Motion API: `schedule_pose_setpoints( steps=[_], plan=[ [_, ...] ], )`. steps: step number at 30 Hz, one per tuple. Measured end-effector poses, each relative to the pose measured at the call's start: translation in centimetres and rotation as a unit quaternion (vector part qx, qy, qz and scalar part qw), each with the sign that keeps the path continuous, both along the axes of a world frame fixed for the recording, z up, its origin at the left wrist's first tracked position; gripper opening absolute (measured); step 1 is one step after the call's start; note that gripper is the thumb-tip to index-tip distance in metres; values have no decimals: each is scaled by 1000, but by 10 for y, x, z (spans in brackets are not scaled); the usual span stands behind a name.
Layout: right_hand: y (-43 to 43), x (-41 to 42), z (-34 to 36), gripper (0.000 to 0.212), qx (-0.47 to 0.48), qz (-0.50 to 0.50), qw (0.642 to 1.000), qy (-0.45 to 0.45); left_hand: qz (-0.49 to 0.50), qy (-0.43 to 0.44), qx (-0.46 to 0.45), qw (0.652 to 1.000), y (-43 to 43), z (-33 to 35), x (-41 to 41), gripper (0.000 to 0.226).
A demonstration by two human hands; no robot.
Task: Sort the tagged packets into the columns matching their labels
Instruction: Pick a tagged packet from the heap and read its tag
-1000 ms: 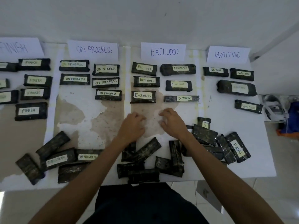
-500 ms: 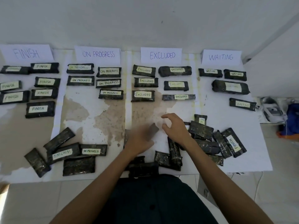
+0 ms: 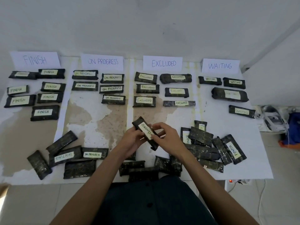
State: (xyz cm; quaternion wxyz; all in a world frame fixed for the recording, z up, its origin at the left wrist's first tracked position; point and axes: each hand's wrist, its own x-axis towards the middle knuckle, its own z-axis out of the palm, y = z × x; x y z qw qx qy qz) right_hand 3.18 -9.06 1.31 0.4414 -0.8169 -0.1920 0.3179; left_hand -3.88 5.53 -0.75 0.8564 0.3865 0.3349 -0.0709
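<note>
A dark packet tagged EXCLUDED (image 3: pixel 145 129) is lifted above the table's middle, label up, tilted. My left hand (image 3: pixel 131 139) grips its left side and my right hand (image 3: pixel 168 138) pinches its right edge. Four paper headers stand at the back: FINISH (image 3: pixel 34 60), ON PROGRESS (image 3: pixel 102 61), EXCLUDED (image 3: pixel 163 63), WAITING (image 3: pixel 220 66). Below each lie several matching tagged packets in rows. Unsorted packets lie along the near edge: a left group with a WAITING packet (image 3: pixel 64 156) and an ON PROGRESS packet (image 3: pixel 93 153), a middle group (image 3: pixel 139 169), a right pile with a FINISH packet (image 3: pixel 233 150).
The table (image 3: pixel 97 120) is covered in white paper with brown stains. A wall rises right behind the headers. To the right, off the table, lie a white device (image 3: pixel 274 119) and a blue object (image 3: pixel 294 125). A power strip with a red light (image 3: pixel 230 181) sits on the floor.
My left hand picked a packet out of the middle group and raised it. Both hands now hold it with the EXCLUDED label turned up. The camera view shifted slightly.
</note>
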Motion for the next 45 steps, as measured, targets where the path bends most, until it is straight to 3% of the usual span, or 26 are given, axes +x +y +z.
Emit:
schedule_pose_setpoints(
  steps=[3,5,8,11,13,16,18,20,27,30,34,39,45],
  plan=[
    [2,3,-1,38,-11,-6,1000,9,-60,60,101,991,6,6,3,38],
    [5,5,-3,46,-10,-14,999,28,-174,86,241,951,12,12,3,40],
    [9,7,-9,43,16,-32,995,93,-297,27,358,885,20,20,9,46],
    [12,9,-15,30,42,-83,989,117,-339,-20,428,838,21,14,16,44],
    [11,13,-18,26,57,-141,979,133,-337,-26,522,783,22,3,20,50],
    [2,22,-20,25,73,-220,961,152,-351,-65,664,658,17,-10,29,64],
    [-7,31,-20,26,87,-249,951,163,-362,-92,698,611,8,-16,39,65],
    [-16,41,-22,27,76,-262,950,153,-360,-108,701,606,-1,-21,54,62],
    [-80,76,-30,26,-76,-280,957,-27,-386,-101,708,583,-36,-49,119,62],
    [-112,81,-42,29,-146,-228,958,-90,-399,-100,719,560,-49,-61,146,65],
    [-144,80,-61,49,-225,-122,960,-117,-409,-92,729,541,-59,-72,168,68],
    [-155,78,-71,63,-281,2,952,-123,-415,-96,728,536,-66,-79,173,66],
    [-151,84,-71,60,-333,58,915,-219,-378,-133,738,544,-68,-72,166,57]
  ],
)
